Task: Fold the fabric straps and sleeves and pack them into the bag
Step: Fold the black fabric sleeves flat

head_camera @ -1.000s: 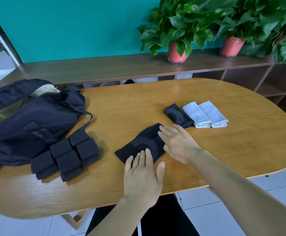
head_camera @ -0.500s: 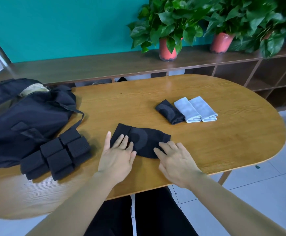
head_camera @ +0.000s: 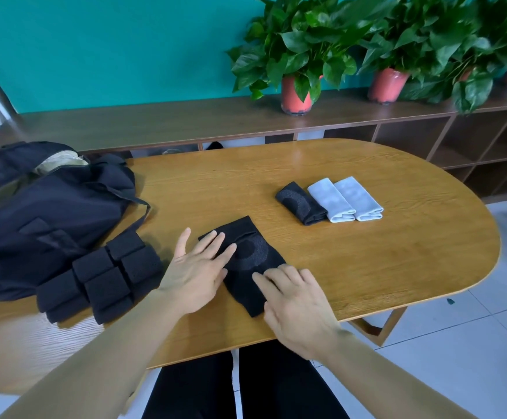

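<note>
- A black bag [head_camera: 49, 213] lies slumped on the left end of the wooden bench [head_camera: 397, 252], part of it hanging past the bench edge.
- The bag's mouth gapes at its far end, and something pale tan [head_camera: 61, 160] shows there. I cannot tell whether it is lining or a packed item.
- None of the fabric pieces can be seen inside the bag.
- A cluster of folded black straps [head_camera: 101, 276] sits on the bench, touching the bag's near right side.
- An unfolded black sleeve [head_camera: 246, 261] with a round knitted patch lies flat on the bench near its front edge, right of the straps.
- The left hand [head_camera: 197, 267] is spread wide, its straight fingers lying flat on the sleeve's left part and gripping nothing.
- The right hand [head_camera: 300, 303] rests on the sleeve's near right end with loosely bent fingers pressing down. It pinches nothing.
- Further back, a folded black sleeve [head_camera: 300, 204] and two folded white sleeves [head_camera: 332, 201] [head_camera: 358, 198] lie side by side, touching in a row.
- Behind the bench, a long shelf [head_camera: 155, 122] carries red pots [head_camera: 296, 95] [head_camera: 386, 86], each holding a leafy green plant.
- The shelf's cubbies [head_camera: 412, 137] are dark, and their contents cannot be made out.
</note>
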